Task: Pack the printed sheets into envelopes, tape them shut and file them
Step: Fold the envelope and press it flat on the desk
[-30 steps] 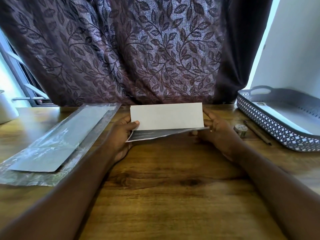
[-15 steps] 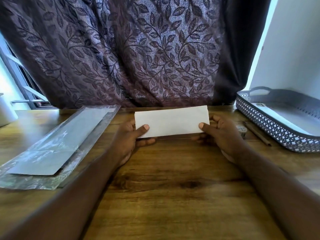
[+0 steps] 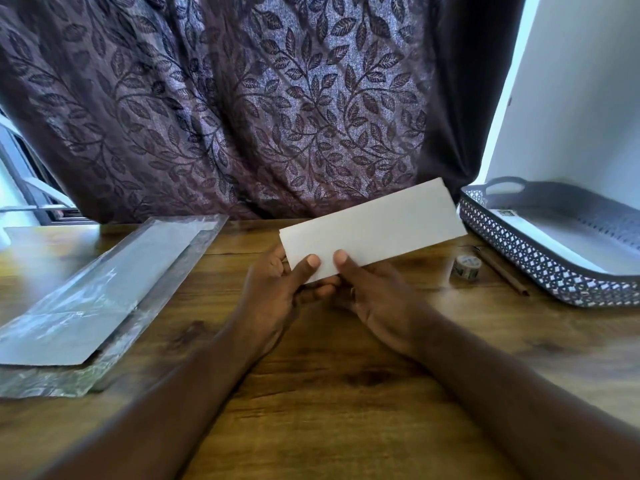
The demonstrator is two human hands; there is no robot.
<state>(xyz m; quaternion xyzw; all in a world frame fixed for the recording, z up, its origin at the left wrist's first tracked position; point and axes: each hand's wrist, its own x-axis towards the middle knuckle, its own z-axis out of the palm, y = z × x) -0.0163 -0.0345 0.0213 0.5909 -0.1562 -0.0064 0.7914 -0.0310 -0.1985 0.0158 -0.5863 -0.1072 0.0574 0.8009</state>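
A folded white sheet is held above the wooden table, tilted with its right end raised. My left hand pinches its lower left corner, thumb on the front. My right hand pinches the same lower edge just beside it, thumb on the front. A clear plastic pack of white envelopes lies on the table at the left. A small roll of patterned tape stands at the right, next to a pencil.
A grey lattice tray with a white sheet inside sits at the right edge of the table. A leaf-patterned curtain hangs behind the table. A white wall stands at the far right.
The sheet went from half-folded with its printed side showing to fully folded. My right hand slid from the right end to the lower left, and the sheet's right end tilted up.
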